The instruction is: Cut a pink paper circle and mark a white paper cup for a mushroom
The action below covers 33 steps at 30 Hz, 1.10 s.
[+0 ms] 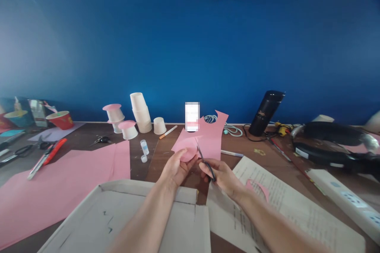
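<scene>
My left hand (pixel 178 168) pinches a sheet of pink paper (pixel 210 140) near its lower left part, where a rounded piece curves over the fingers. Along the sheet's top edge are curved cut-outs. In my right hand (pixel 221 174) is a pair of scissors (pixel 208 166) with dark handles; my fingers are in the loops. Its blades point up and left against the paper, beside the rounded piece. How far the blades are apart is hard to make out. A curved pink scrap (pixel 261 189) lies by my right forearm on a printed sheet (pixel 285 197).
A white box lid (pixel 124 221) lies in front, left of centre. Large pink sheets (pixel 74 182) and a red utility knife (pixel 55 152) are at left. Paper cups (pixel 139 114), some pink-topped, stand behind. At right are a black flask (pixel 265 114) and a power strip (pixel 341 193).
</scene>
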Tool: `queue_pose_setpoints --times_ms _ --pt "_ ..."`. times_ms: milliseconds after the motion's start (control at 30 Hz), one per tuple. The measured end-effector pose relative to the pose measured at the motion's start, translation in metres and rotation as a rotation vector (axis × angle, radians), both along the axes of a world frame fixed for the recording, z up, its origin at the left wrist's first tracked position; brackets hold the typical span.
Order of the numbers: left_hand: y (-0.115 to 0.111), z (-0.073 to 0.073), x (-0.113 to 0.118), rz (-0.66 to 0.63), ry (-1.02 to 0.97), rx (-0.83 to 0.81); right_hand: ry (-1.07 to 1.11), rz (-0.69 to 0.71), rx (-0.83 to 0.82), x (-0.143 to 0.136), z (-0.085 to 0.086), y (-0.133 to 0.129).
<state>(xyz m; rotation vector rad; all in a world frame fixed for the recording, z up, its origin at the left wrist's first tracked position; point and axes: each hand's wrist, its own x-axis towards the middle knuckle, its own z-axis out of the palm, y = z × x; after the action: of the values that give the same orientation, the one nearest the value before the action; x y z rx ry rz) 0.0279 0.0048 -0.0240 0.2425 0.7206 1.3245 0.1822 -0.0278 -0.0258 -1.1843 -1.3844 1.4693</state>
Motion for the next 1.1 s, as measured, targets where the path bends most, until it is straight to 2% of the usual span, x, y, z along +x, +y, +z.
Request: queue_pose_setpoints --times_ms 400,1100 --pt "-0.0004 -0.0040 0.0016 0.017 0.000 -0.001 -0.039 -0.007 0.033 0.0000 0.0027 0.0000" --pt "-0.0015 -0.0007 0.0047 0.060 -0.022 -0.048 -0.113 0.013 0.078 -0.0005 0.0070 -0.0004"
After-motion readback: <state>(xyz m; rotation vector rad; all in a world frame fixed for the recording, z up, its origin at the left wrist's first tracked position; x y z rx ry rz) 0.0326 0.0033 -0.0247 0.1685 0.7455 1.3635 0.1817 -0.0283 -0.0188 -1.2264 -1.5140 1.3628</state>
